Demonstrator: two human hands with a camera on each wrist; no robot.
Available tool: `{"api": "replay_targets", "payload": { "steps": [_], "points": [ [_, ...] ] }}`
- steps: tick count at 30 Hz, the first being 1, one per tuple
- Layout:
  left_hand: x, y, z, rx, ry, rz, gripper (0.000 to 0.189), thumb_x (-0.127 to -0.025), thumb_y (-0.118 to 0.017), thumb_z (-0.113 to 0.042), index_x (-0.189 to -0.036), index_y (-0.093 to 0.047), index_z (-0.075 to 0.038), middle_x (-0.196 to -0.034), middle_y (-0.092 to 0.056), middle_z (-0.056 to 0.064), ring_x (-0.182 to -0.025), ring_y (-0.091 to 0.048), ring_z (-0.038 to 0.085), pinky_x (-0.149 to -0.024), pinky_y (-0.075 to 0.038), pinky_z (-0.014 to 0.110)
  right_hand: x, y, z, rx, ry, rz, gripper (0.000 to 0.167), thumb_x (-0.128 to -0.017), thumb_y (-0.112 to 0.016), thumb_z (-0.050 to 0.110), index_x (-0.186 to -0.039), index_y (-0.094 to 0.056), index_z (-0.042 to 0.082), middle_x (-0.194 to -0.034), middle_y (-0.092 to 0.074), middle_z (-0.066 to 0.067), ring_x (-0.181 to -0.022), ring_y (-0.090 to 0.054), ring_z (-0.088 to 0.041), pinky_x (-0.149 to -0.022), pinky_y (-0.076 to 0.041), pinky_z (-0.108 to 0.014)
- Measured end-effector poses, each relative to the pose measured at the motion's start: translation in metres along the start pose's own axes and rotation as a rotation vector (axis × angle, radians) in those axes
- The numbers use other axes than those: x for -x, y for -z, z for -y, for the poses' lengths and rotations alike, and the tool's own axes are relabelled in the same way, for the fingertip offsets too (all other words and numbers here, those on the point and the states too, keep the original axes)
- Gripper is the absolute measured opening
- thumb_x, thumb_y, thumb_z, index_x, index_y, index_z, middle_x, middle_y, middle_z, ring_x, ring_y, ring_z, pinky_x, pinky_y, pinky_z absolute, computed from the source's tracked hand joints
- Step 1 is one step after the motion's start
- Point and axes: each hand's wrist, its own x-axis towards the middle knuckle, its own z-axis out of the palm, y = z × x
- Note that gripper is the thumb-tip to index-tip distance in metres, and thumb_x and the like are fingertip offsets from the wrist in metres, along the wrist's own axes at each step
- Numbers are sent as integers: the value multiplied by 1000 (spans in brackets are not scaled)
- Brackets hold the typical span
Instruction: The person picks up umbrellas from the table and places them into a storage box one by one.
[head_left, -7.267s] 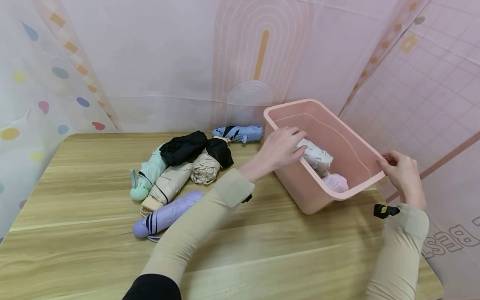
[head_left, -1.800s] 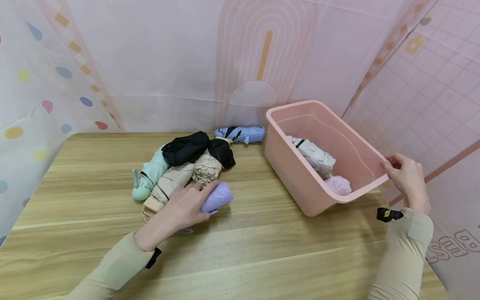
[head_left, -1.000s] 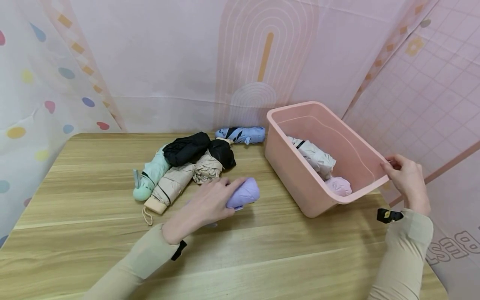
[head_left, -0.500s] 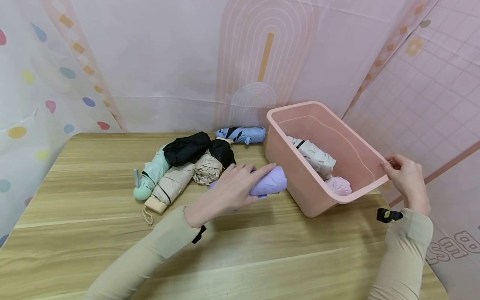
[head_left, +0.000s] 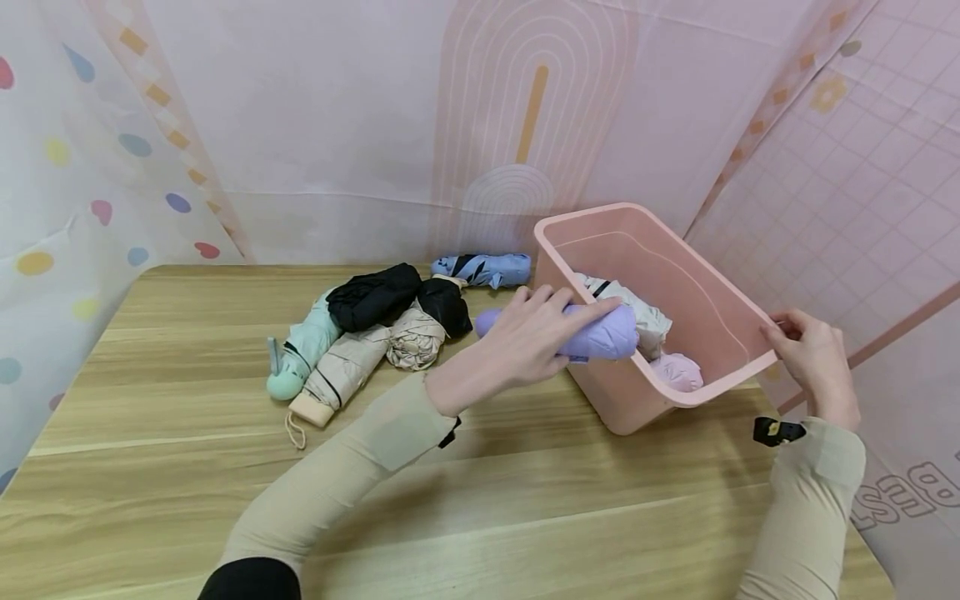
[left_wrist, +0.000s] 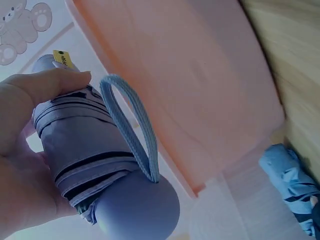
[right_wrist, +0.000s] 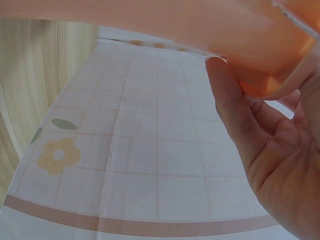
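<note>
My left hand (head_left: 521, 342) grips a folded purple umbrella (head_left: 607, 335) just over the left rim of a pink plastic bin (head_left: 600, 396). In the left wrist view, the umbrella (left_wrist: 90, 140) shows its rounded handle (left_wrist: 140, 207) and a grey-blue wrist strap (left_wrist: 135, 115), with the thumb across the wrapped cloth. At the bin's right front corner, my right hand (head_left: 813, 362) pinches the rim; the right wrist view shows its thumb against the pink plastic (right_wrist: 200, 30). Inside the bin lie a whitish folded umbrella (head_left: 654, 325), partly hidden, and a pale pink bundle (head_left: 677, 372).
Left of the bin, a mint umbrella (head_left: 307, 342), a beige umbrella (head_left: 348, 367) and a black bundle (head_left: 375, 296) lie close together on the wooden table (head_left: 187, 467). A blue umbrella (head_left: 495, 270) lies by the back wall, near the bin.
My left hand came back from the bin, took the purple umbrella off the table and carried it right and up to the bin's rim. My right hand stays on the corner.
</note>
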Motion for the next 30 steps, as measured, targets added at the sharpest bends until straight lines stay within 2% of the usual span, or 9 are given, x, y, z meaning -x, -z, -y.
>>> {"api": "replay_targets", "payload": {
  "steps": [5,8,11,15,18,23,30],
  "points": [
    [-20,4,-4,3,-14,-17,75,-84,-67,-27,-148,-28,-35,-127,-55,5,-107,-56,25,-78,-44,38,0,0,0,-8,-8,6,37,-97,-49,27,-112,-60,-6,-97,-63,-25,-67,-40,8,-56,-36,-12],
    [-31,6,-6,-22,-30,-26,69,-88,-63,-37,-148,-28,-37,-125,-57,4,-105,-57,24,-79,-44,38,0,0,0,-8,-10,9,37,-97,-49,27,-112,-60,-5,-97,-62,-24,-67,-41,7,-56,-36,-13],
    [-42,9,-6,-57,-58,-21,66,-89,-61,-36,-147,-29,-37,-120,-59,2,-100,-57,23,-79,-44,37,0,0,0,-4,-15,13,37,-97,-48,26,-112,-60,-5,-96,-62,-23,-67,-42,4,-56,-36,-14],
    [-57,12,-7,-62,-89,51,72,-86,-65,-27,-148,-28,-38,-121,-58,3,-102,-55,23,-81,-42,38,0,0,1,10,-7,7,34,-97,-49,24,-111,-60,-5,-92,-61,-21,-65,-42,2,-55,-36,-15],
    [-68,15,-9,-34,-116,107,72,-87,-66,-34,-148,-27,-39,-128,-55,3,-114,-51,24,-88,-39,40,-1,0,1,17,0,0,33,-97,-50,23,-109,-60,-5,-90,-62,-21,-64,-41,3,-55,-35,-16],
    [-83,18,-15,-44,-191,143,72,-86,-62,-51,-148,-27,-41,-136,-49,0,-129,-44,22,-98,-34,42,-1,-1,0,16,-5,1,33,-97,-50,23,-110,-60,-6,-90,-62,-21,-63,-40,5,-53,-36,-16],
    [-102,14,-23,-82,-271,196,68,-83,-66,-51,-143,-36,-39,-134,-52,-4,-125,-48,17,-99,-35,41,-1,-1,0,26,27,-29,30,-96,-52,21,-106,-62,-6,-87,-63,-22,-62,-38,9,-54,-34,-14]
  ]
}}
